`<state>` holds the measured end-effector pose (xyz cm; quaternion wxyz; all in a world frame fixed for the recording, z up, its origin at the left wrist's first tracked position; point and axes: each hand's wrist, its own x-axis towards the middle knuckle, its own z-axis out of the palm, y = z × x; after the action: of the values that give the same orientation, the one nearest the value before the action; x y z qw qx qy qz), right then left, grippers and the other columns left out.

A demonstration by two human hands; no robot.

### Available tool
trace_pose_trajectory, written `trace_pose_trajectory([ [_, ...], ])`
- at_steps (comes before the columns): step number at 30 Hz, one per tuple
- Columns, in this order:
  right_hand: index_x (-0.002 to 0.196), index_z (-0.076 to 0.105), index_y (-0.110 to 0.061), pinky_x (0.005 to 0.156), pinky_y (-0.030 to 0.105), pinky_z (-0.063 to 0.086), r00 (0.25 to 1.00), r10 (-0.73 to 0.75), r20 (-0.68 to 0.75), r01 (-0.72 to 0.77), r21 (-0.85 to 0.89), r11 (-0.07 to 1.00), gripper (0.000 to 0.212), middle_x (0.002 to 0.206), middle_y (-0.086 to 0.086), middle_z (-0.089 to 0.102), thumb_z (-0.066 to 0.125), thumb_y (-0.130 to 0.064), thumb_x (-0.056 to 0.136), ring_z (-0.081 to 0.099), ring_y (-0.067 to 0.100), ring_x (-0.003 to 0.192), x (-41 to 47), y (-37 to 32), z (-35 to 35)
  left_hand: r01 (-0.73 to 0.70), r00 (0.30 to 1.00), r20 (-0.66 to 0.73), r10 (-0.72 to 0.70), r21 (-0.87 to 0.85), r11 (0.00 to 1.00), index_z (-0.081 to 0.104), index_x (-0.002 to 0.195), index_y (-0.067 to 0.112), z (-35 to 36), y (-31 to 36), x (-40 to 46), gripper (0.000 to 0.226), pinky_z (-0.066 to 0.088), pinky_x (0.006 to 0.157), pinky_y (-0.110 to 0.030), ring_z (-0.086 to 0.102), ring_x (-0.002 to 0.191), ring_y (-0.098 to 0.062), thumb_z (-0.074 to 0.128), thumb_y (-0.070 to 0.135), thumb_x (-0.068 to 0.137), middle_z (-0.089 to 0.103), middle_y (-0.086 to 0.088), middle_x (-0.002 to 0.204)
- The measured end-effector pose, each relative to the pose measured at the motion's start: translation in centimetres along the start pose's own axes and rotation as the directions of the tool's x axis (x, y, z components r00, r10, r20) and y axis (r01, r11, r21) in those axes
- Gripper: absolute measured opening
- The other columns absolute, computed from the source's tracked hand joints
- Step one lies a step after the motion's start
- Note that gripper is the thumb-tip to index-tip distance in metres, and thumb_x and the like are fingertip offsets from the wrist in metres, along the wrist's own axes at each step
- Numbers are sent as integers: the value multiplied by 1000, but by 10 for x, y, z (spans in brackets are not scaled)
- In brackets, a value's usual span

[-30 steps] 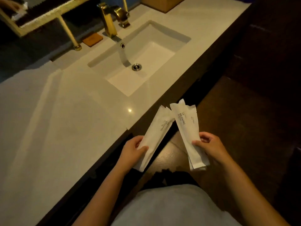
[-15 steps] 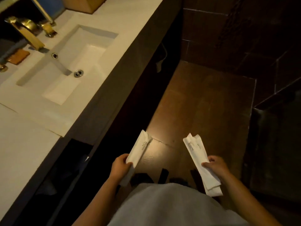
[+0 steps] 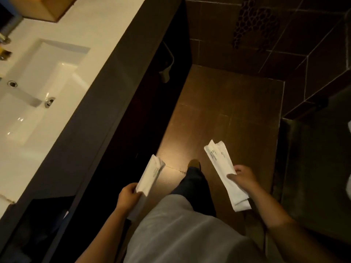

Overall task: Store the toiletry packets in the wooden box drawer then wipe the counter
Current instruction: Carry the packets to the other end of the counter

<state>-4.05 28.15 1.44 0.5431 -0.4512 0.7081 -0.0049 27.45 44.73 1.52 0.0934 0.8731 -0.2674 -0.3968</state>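
Long white packets [image 3: 226,172], seemingly paper.

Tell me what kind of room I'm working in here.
Most likely a hotel-style bathroom: a white counter with an inset rectangular sink, dark wall tiles, and white toiletry packets, one in the left hand and a few in the right hand.

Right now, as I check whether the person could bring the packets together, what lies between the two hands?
In the head view, the person's dark trouser leg and shoe over brown floor lie between left hand and right hand.
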Motion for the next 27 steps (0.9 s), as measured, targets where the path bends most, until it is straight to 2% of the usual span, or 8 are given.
trace_pose_trajectory([
  [4,113,55,1,85,37,45,1000,7,-28,-7,-25,1000,33,120,21,59,65,-5,82,56,36,107,37,-29,-32,-13,999,34,14,-29,999,61,117,5,7,52,49,35,43,85,-35,58,105,-32,62,5,82,63,-17,117],
  [8,113,55,1,91,40,46,997,45,-65,-48,-49,998,32,121,21,58,64,-5,83,55,35,109,65,-60,-73,-56,997,47,57,-27,998,57,121,5,-2,134,95,37,43,89,-38,56,106,-34,61,6,85,61,-18,120],
  [13,119,52,5,97,42,43,988,72,-133,-85,-93,992,40,127,24,54,65,-4,82,50,39,117,114,-106,-117,-184,981,69,181,41,982,58,120,9,-29,244,158,35,41,87,-32,56,107,-28,61,11,85,62,-14,118],
  [17,119,53,6,97,43,42,989,43,-141,-60,-113,992,42,126,27,54,67,-5,81,50,42,115,165,-146,-145,-221,975,33,221,-15,975,58,118,11,-40,310,193,35,39,85,-28,54,104,-22,62,10,84,60,-7,115],
  [22,109,57,12,92,46,45,998,-46,-48,36,-197,980,36,117,30,59,69,1,77,55,43,107,254,-219,-173,-121,992,-48,115,-167,978,58,104,12,-34,352,229,24,37,78,-28,52,92,-17,65,9,82,59,-5,104],
  [27,103,60,6,91,47,50,978,-178,110,205,-341,917,26,114,25,63,67,0,79,59,39,105,321,-318,-205,67,988,-106,-111,-355,933,54,92,16,-23,380,240,18,37,78,-30,54,92,-24,64,5,81,58,-7,99],
])
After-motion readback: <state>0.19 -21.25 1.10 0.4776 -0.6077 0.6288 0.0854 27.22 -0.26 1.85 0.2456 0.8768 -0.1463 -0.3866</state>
